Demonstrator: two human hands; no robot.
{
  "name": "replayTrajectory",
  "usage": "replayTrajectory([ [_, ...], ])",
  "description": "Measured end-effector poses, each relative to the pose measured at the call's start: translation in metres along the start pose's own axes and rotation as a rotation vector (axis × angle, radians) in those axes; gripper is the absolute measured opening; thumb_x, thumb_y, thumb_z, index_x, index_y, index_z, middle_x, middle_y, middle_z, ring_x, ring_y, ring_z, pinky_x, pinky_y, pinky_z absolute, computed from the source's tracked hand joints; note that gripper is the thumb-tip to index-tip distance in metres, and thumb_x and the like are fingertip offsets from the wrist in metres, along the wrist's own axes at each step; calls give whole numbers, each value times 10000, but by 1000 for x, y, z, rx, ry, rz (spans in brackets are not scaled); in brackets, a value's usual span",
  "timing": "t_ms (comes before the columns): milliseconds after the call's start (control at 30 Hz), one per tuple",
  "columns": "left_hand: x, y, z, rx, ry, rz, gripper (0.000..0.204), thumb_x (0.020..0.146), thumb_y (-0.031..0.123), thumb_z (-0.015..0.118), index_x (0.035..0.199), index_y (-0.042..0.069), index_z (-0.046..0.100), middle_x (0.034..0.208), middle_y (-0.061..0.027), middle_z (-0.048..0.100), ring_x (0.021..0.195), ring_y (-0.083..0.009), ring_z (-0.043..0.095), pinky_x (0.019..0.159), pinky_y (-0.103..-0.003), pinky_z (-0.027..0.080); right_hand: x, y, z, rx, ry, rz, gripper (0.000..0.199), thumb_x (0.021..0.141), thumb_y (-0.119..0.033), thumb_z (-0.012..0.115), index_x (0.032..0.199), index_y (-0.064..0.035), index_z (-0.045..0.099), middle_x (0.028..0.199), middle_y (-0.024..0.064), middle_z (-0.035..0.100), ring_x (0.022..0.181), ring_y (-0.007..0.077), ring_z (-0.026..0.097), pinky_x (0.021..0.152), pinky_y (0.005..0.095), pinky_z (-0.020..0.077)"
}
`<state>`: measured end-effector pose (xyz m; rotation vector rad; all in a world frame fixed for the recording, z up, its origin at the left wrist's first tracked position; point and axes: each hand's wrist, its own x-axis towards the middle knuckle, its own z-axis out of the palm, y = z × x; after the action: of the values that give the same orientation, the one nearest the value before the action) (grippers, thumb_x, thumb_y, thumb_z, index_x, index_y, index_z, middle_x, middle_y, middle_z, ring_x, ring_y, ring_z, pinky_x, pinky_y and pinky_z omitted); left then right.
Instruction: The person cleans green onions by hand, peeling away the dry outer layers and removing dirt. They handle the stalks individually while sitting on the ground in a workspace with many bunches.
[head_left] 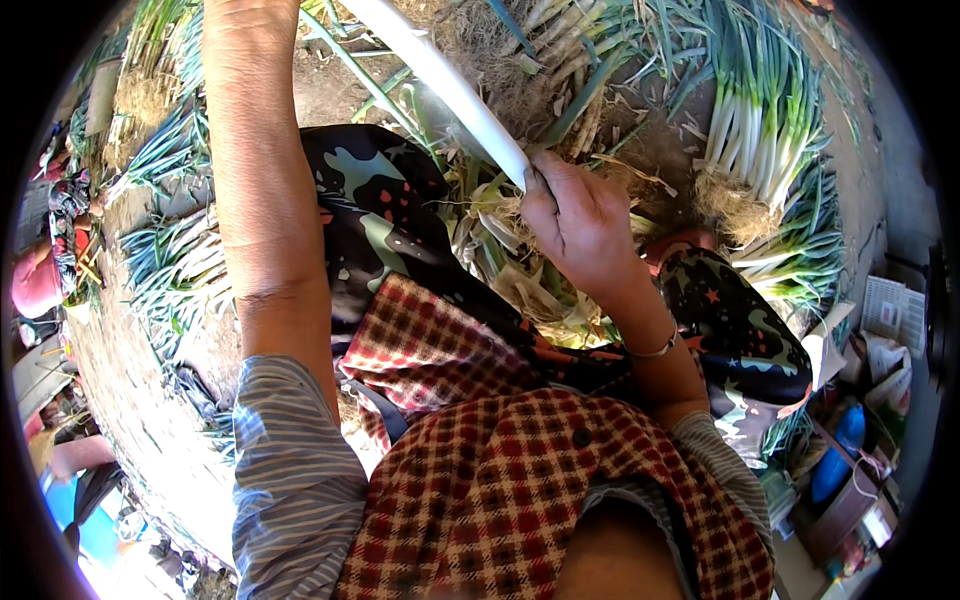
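My right hand (582, 222) is closed in a pinch round the lower end of a long white green onion stalk (440, 80). The stalk slants up and to the left until it leaves the top edge of the picture. My left forearm (262, 170) stretches straight up along the left side, and its hand lies beyond the top edge. Below the stalk, between my knees, lies a heap of pale, dry onion peelings (515, 285). Loose green onions with tangled roots (590, 50) are spread on the ground in front of me.
A rooted bundle of green onions (765, 130) lies at the right, and more green onions (180, 270) lie at the left. Another person in a pink hat (38, 282) is at the far left. A blue bottle (838, 455) stands among clutter at the lower right.
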<state>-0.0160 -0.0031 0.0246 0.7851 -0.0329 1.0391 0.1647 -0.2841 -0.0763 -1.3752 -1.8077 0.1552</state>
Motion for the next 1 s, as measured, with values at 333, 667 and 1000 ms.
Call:
replayTrajectory([
  [333,6,-36,9,-10,112,-3,440,907,417,505,572,186,338,449,47,254,355,-96,274,280,-230,230,-24,13,0,285,28,366,116,833,-54,566,924,18,566,609,132,536,469,243,529,475,313,422],
  [667,-7,-51,50,115,466,-51,209,930,280,492,804,118,458,549,3,456,440,-114,439,391,-250,418,-1,-5,12,507,83,526,208,905,-168,572,979,27,571,672,27,533,605,73,478,539,239,404],
  [1000,-49,-153,82,102,303,-501,449,789,411,684,583,152,381,595,-55,523,602,-245,567,580,-366,464,-16,14,-7,274,162,488,190,897,-182,581,888,8,563,553,91,522,469,153,526,455,290,404],
])
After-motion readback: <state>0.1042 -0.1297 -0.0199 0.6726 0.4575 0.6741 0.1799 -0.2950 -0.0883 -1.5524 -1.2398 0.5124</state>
